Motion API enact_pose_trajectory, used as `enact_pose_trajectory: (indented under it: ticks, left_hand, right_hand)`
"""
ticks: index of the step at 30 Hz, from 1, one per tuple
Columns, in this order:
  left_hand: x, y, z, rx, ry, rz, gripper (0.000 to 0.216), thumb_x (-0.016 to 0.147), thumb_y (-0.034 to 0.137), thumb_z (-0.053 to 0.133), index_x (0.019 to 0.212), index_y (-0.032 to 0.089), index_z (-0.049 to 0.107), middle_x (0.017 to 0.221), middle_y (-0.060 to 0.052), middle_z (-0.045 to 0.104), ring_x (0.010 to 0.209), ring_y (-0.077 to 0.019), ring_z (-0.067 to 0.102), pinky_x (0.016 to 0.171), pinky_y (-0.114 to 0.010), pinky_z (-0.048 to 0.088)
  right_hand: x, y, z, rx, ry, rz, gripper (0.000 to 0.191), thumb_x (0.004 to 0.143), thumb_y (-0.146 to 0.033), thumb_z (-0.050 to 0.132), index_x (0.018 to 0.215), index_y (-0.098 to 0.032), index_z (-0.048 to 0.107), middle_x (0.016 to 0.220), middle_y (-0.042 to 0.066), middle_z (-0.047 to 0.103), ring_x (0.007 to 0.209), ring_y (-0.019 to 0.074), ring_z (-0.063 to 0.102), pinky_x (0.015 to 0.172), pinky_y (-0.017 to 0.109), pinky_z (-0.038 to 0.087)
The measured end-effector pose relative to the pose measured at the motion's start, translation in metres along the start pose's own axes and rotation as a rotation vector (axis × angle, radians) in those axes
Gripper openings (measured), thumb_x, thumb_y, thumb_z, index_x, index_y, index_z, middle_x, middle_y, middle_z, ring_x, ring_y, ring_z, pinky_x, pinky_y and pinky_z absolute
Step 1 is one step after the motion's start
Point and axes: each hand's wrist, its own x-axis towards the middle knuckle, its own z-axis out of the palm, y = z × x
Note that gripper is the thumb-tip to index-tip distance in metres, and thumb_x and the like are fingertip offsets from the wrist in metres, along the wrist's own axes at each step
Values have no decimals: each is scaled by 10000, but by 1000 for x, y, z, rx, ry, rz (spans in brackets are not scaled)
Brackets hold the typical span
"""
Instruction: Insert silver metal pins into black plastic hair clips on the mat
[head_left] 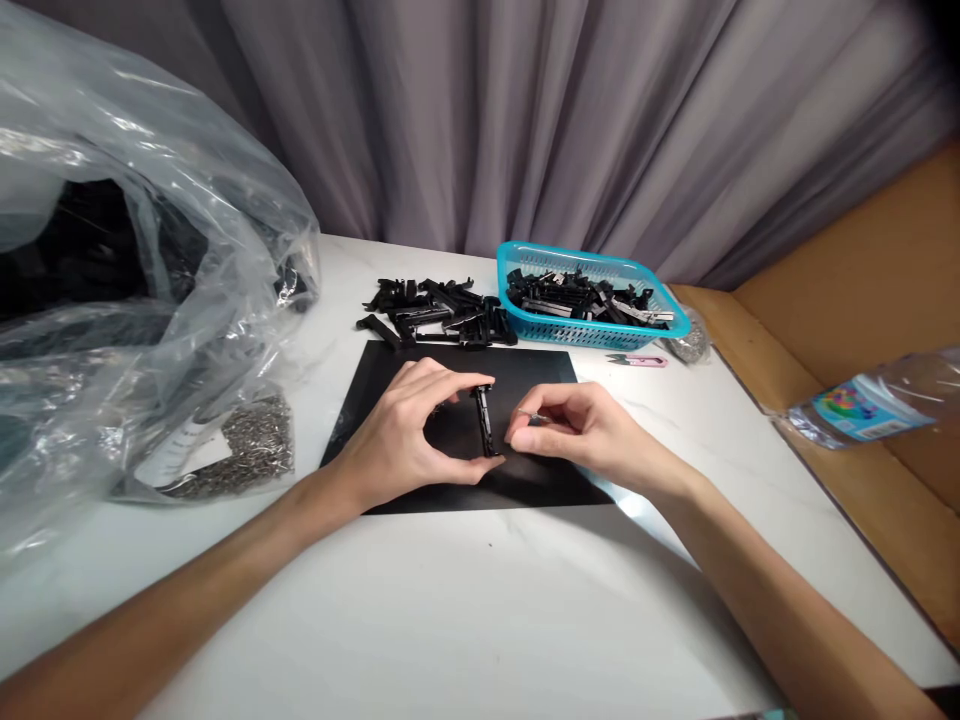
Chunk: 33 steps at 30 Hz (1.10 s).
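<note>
My left hand [409, 430] pinches a slim black plastic clip [484, 420] between forefinger and thumb, holding it upright over a black mat [540, 375]. My right hand [574, 425] sits just right of the clip, fingers pinched on a tiny silvery metal piece [534, 414]. Both hands rest on the mat in the middle of the white table.
A loose pile of black clips [439, 312] lies behind the mat. A turquoise basket [600, 335] holds more clips. Pink snips [637, 360] lie beside it. A large clear plastic bag [127, 300] and a bag of small metal parts [251, 445] sit left. A water bottle [874, 400] lies right.
</note>
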Motion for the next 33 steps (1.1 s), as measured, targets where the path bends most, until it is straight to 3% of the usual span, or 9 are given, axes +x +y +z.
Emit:
enact_pose_trajectory:
  ticks: [7, 12, 15, 17, 22, 27, 33]
  left_hand:
    - [0, -2, 2, -41, 7, -63, 626, 686, 347, 891, 1247, 192, 658, 976, -36, 695, 886, -220, 617, 878, -393, 509]
    - [0, -2, 0, -73, -13, -144, 614, 678, 355, 890, 1231, 201, 673, 988, -37, 694, 906, -221, 628, 899, -399, 528]
    - [1, -4, 0, -96, -31, -162, 607, 681, 359, 888, 1228, 198, 679, 1002, -40, 696, 912, -218, 630, 908, -397, 539]
    - [1, -6, 0, -122, -43, -170, 606, 682, 364, 888, 1228, 205, 679, 1017, -40, 702, 910, -214, 631, 895, -386, 552]
    - [1, -8, 0, -162, -39, -189, 603, 680, 358, 878, 1232, 215, 682, 1032, -42, 716, 920, -212, 628, 891, -379, 565]
    - [0, -10, 1, -184, -62, -237, 629, 670, 397, 890, 1245, 224, 706, 992, -40, 708, 927, -218, 633, 887, -376, 566]
    - [0, -13, 1, -177, -91, -249, 636, 660, 421, 902, 1239, 237, 715, 988, -34, 710, 945, -221, 632, 907, -390, 557]
  right_hand:
    - [0, -2, 2, -104, 160, -175, 369, 1057, -464, 532, 876, -195, 708, 871, 18, 630, 785, 143, 549, 742, 289, 438]
    - [0, 1, 8, -198, 244, -273, 405, 1098, -448, 432, 966, -204, 728, 1036, 62, 667, 906, 171, 618, 864, 319, 496]
    - [1, 3, 10, -189, 299, -229, 437, 1078, -498, 460, 907, -198, 727, 865, 44, 669, 741, 152, 637, 750, 306, 532]
    - [2, 4, 10, -62, 290, -174, 421, 1038, -527, 538, 859, -187, 710, 754, 23, 661, 615, 136, 637, 656, 292, 554]
    - [2, 4, 12, 224, 197, -153, 320, 933, -487, 725, 923, -170, 767, 929, 68, 765, 785, 196, 769, 783, 353, 661]
    - [1, 6, 17, 246, 170, -156, 225, 907, -405, 779, 945, -186, 815, 928, 75, 804, 811, 212, 790, 796, 363, 672]
    - [2, 11, 20, 251, 200, -129, 248, 877, -432, 801, 896, -187, 829, 938, 82, 809, 779, 205, 778, 789, 379, 682]
